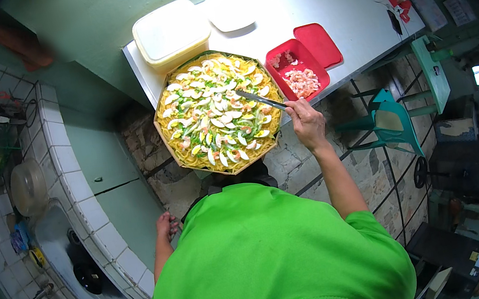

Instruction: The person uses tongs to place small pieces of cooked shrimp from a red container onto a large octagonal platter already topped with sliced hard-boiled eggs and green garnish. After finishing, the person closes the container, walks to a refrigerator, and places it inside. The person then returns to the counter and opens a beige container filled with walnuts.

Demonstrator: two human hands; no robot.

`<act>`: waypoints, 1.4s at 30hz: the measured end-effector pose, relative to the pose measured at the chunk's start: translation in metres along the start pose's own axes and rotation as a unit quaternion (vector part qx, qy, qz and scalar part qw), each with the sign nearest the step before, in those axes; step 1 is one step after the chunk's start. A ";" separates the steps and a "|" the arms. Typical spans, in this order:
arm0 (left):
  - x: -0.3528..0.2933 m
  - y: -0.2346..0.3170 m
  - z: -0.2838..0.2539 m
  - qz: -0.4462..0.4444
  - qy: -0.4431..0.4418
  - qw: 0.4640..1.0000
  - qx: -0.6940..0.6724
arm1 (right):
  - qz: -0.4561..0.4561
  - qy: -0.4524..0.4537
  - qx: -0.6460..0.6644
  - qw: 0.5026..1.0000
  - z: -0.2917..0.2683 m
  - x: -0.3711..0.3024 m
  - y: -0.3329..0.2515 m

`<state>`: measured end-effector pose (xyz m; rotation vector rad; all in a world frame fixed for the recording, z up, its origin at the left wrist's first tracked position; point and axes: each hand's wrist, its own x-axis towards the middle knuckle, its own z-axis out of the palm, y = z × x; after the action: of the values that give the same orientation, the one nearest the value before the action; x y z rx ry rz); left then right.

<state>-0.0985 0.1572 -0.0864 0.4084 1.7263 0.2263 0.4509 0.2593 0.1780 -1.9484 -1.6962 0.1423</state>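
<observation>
I am gripping the handle of a metal spoon [259, 100] in my right hand [306, 122], fingers curled tight around it, and its bowl is resting over the right part of a big octagonal tray of noodles [214, 113] topped with sliced egg, greens and bits of shrimp. The tray is sitting at the near edge of the grey worktop [329, 6], partly overhanging it. Just to the right of the spoon, a red tub of chopped shrimp [297, 71] is standing open, its red lid [318, 45] lying beside it. Beyond the tray a pale lidded container [171, 33] is standing. My left hand [166, 225] is hanging loosely half curled at my side, holding nothing, near the tiled sink [75, 192].
</observation>
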 end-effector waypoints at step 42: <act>0.026 -0.007 -0.012 0.030 -0.050 0.998 -0.006 | 0.129 -0.055 -0.190 0.972 0.009 0.078 0.111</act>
<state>-0.1150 0.1621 -0.1099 0.4566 1.6147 0.2547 0.5612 0.3300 0.1400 -2.4839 -1.6226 0.0201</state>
